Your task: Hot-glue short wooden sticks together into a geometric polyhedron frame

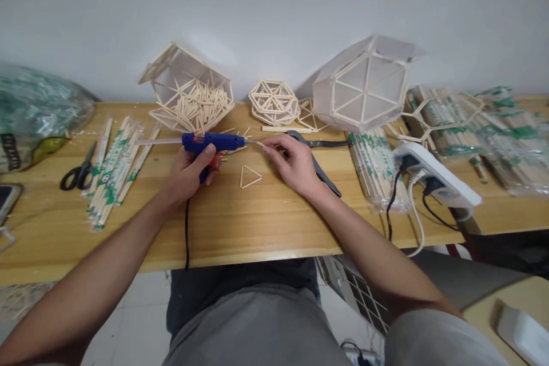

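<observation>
My left hand (195, 168) is wrapped round a blue hot glue gun (218, 140), its nozzle pointing right and a long glue stick (159, 141) jutting from its back. Between the fingertips of my right hand (291, 160) is a short wooden stick (259, 143), its end at or very near the nozzle; I cannot tell if they touch. Just below, a small triangle of sticks (250, 177) lies flat on the table. Grey-handled pliers or cutters (321, 168) lie partly under my right hand. A few loose sticks (235, 150) are scattered behind the glue gun.
At the back stand a stick-framed bowl (171, 117) full of cut sticks, a small lattice piece (274, 102) and a large panelled polyhedron (364, 88). Wrapped chopsticks (115, 171) and scissors (79, 174) lie left. More chopstick packs (377, 168) and a corded power strip (437, 174) are right.
</observation>
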